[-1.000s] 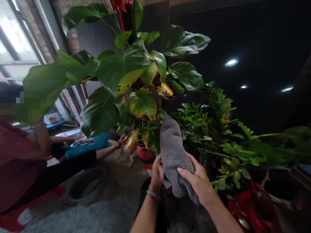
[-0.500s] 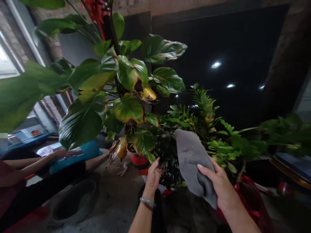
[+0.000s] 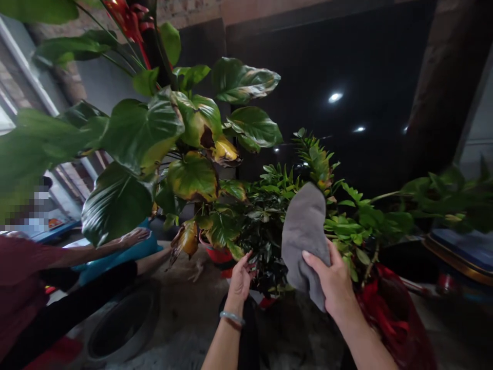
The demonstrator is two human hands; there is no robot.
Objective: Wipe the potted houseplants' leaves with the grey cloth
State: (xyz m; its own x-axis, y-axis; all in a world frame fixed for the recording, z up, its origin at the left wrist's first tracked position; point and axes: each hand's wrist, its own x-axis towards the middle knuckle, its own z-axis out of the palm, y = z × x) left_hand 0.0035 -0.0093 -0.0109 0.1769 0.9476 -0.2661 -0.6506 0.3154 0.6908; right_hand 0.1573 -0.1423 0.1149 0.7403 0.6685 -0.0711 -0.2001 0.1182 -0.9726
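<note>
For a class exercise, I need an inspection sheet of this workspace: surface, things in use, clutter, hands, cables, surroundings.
Surface: grey floor, dimly lit
Things in use: grey cloth, raised before the plants; large-leaved plant, some leaves yellowed and browned
Clutter: basin on the floor at left; red bag at right
Hands: right hand grips the cloth; left hand open, near dark foliage, contact unclear
Cables: nothing seen
Surroundings: dark panel with bright spots; another person at left
</note>
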